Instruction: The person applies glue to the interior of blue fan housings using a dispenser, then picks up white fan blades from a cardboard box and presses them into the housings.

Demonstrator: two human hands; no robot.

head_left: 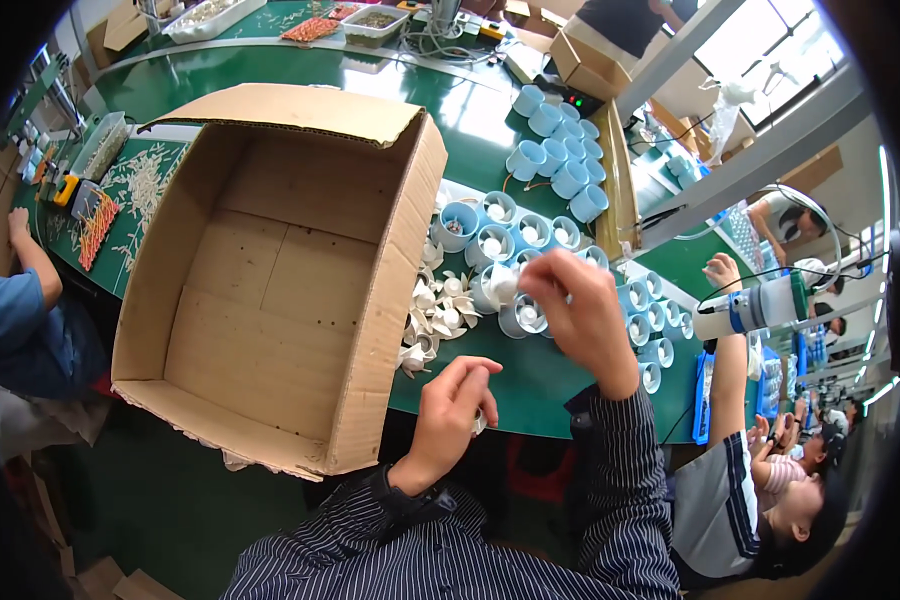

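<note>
My right hand (588,315) reaches over a group of light blue plastic cups. Its fingers are pinched on a white fan wheel (501,286), which is slightly blurred, at the mouth of one cup. Several cups around it, such as this blue cup (494,245), have white fan wheels inside. Near the table's front edge my left hand (448,420) is closed, and a bit of something whitish shows under its fingers; what it is stays mostly hidden. A pile of loose white fan wheels (440,306) lies just beyond the left hand.
An open cardboard box (270,270) stands to my left, its wall beside the pile. More blue cups (570,178) stand farther back by a wooden rail (615,190). A co-worker's arm (727,370) and a grey cylindrical device (755,308) are on the right.
</note>
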